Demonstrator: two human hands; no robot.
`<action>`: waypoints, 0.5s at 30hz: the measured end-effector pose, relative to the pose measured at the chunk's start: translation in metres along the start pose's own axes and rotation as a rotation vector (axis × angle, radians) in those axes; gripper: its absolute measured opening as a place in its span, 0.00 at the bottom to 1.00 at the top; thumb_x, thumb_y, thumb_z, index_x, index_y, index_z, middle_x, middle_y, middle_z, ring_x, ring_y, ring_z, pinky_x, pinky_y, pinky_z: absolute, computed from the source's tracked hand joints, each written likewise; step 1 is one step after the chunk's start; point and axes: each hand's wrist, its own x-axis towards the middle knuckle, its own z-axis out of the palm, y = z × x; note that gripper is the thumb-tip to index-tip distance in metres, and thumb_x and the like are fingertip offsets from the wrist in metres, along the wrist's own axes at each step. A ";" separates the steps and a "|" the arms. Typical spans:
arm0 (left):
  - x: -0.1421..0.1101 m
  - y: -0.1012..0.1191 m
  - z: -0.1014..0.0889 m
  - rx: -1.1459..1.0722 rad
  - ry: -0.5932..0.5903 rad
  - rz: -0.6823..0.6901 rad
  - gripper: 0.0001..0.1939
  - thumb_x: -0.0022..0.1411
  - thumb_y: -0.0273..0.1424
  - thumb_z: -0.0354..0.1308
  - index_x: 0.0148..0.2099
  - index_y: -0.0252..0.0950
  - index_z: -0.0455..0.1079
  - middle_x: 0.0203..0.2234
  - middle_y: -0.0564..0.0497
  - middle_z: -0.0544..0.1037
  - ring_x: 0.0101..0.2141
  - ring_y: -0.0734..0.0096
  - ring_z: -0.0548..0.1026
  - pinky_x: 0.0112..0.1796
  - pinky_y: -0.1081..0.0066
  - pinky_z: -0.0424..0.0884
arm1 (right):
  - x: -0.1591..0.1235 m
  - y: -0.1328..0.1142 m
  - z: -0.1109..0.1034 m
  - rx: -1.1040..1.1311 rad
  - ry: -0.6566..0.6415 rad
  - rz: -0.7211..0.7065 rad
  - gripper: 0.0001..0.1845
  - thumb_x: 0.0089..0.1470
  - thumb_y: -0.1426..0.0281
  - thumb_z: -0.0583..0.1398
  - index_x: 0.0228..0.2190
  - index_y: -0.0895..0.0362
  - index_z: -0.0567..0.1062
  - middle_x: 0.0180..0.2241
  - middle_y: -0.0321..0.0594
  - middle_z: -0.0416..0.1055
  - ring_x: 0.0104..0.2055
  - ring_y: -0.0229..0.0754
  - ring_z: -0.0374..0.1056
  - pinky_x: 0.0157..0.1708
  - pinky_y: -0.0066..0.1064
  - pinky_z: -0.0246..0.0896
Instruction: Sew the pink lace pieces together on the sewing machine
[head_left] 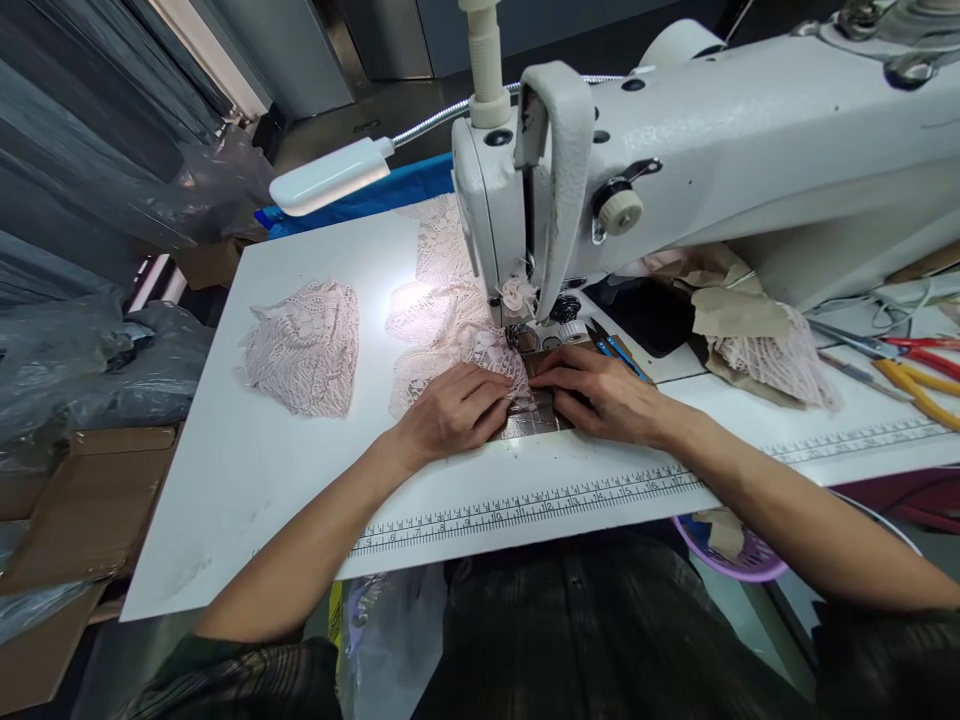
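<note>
1. The pink lace lies bunched on the white table, well in from the left edge, running from near the far edge to your fingertips beneath the head of the sewing machine.
2. Your left hand is narrow, fingers bent together with their tips on the lace; your right hand has its fingers drawn in at the lace's right-hand border. You touch the lace with both, but I cannot tell whether either thumb pinches it.
3. Expect the lace to handle as very light, soft and limp, stretchy perhaps, and easily snagged through its open weave. Take it flat under your fingertips, close to the border on either side of the presser foot, rather than by a single mesh.
4. Its longer run seems to go from the far edge toward the front edge, the near end turning right between your hands. Folds blur the axis, and whether it is one panel or several cannot be told.
</note>
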 end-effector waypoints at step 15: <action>0.002 0.005 -0.001 0.143 -0.147 0.004 0.05 0.63 0.31 0.59 0.39 0.34 0.73 0.38 0.47 0.81 0.34 0.68 0.76 0.34 0.67 0.69 | 0.001 -0.002 -0.004 -0.075 -0.094 -0.106 0.20 0.55 0.75 0.55 0.45 0.52 0.80 0.41 0.47 0.70 0.43 0.46 0.65 0.44 0.39 0.64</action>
